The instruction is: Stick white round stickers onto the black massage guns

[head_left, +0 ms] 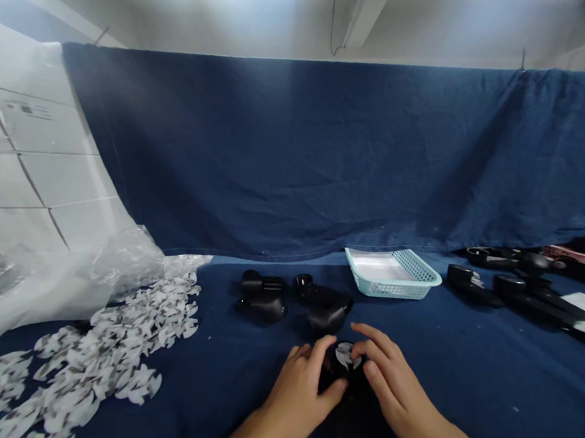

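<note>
Both my hands are low at the front of the blue cloth, around a black plastic device (353,408) that resembles a massage gun. My left hand (299,395) grips its left side, and my right hand (394,385) curls over its right side. A white scalloped paper disc (346,354) sits on top of the device between my fingertips. My hands and the picture's bottom edge hide much of the device, so its full shape is hidden.
Two more black devices (262,298) (326,307) lie just beyond my hands. Further right are a pale blue plastic basket (391,273) and several black devices (522,289). A heap of white paper discs (92,366) lies left, beside clear plastic sheeting (120,261). A blue cloth (288,152) hangs behind.
</note>
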